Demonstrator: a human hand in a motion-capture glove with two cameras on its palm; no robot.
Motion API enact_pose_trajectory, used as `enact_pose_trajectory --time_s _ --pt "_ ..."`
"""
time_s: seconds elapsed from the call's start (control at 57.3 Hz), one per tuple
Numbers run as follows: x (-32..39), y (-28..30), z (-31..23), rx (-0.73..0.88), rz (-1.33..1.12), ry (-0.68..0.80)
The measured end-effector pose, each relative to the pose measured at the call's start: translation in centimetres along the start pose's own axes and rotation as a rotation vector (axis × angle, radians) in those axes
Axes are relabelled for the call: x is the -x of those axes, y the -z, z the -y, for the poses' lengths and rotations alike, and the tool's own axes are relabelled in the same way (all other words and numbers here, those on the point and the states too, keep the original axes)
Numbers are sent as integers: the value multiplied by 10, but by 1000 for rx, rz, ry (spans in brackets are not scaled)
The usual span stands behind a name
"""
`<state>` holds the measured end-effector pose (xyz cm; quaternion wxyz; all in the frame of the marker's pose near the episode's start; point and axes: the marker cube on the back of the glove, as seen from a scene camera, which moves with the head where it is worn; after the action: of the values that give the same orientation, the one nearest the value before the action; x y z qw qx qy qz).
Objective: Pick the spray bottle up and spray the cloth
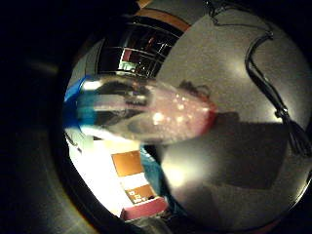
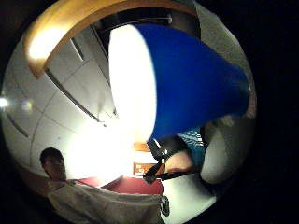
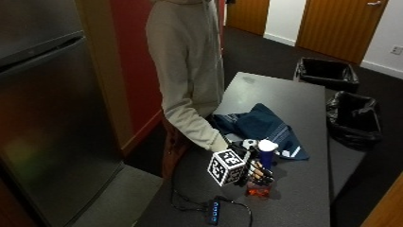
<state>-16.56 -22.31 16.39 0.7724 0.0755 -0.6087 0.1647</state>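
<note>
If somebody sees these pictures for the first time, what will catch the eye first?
First the gloved right hand at the table's near edge, its fingers curled round a spray bottle with a blue and white top. Just behind it lies a crumpled blue cloth on the grey table.

From my remote seat I read an office break room: steel fridge, grey table, bagged bins well beyond the fingers, wooden doors.

No legible text or labels.
</note>
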Motion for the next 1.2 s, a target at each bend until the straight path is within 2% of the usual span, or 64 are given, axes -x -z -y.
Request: enact_pose_trajectory --time_s 0.262,0.576,1.205 --pt "1 -16 17 -9 51 -16" --pt "12 -24 38 -15 -3 16" --pt "21 -39 52 13 -37 37"
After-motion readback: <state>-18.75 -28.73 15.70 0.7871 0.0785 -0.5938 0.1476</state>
